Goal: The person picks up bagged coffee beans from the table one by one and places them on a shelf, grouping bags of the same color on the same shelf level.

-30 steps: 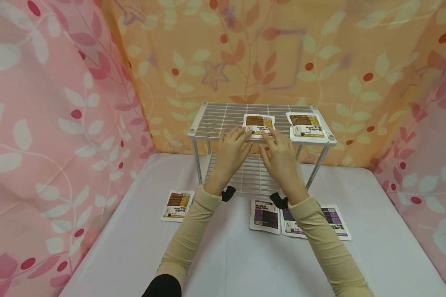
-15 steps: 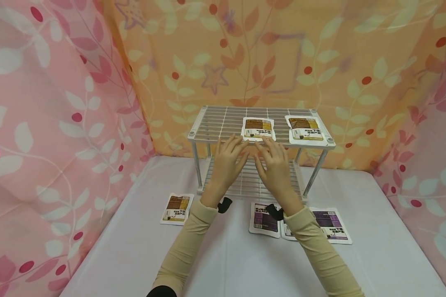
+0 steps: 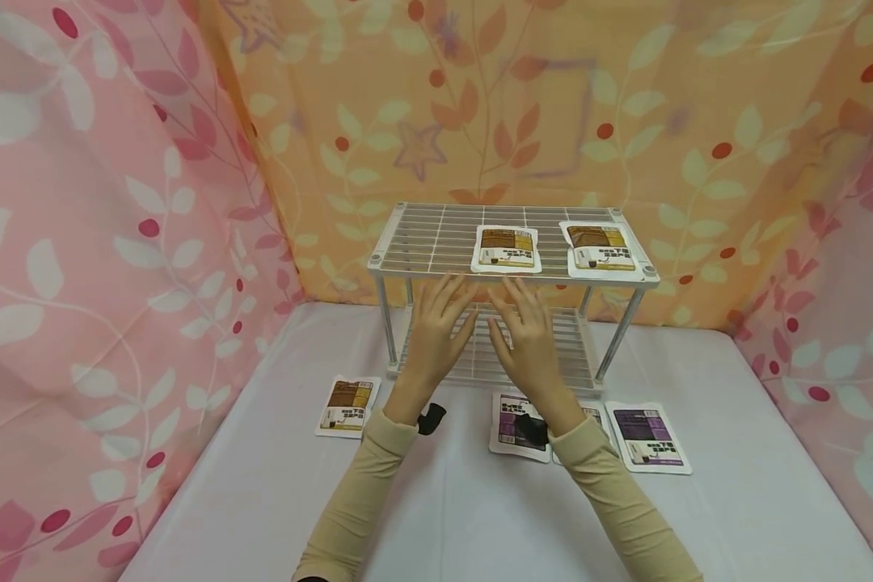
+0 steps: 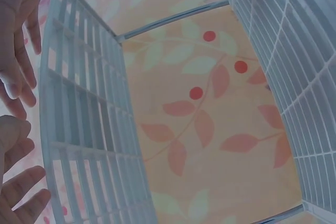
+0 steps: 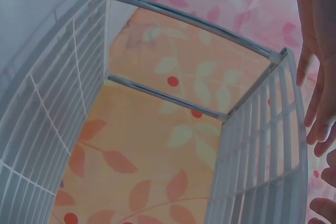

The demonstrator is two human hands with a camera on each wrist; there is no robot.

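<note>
White rack [image 3: 420, 236] amid leafy prints
Orange backdrop [image 3: 466, 97] at 12 o'clock, pink curtain [image 3: 116, 291] at 9 — brown-and-yellow pouches [image 3: 507, 249] at 2, purple-and-white pouch [image 3: 647, 437] at 4 — plain beige sleeves [image 3: 618, 501].

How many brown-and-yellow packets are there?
3: middle packet and right packet on the top shelf; left packet on the table. The sleeves could hide more.

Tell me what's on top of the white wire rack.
A brown-and-yellow pouch near the middle and a second pouch at the right end lie on the top shelf. They cover the part directly beneath them, so it can't be seen.
</note>
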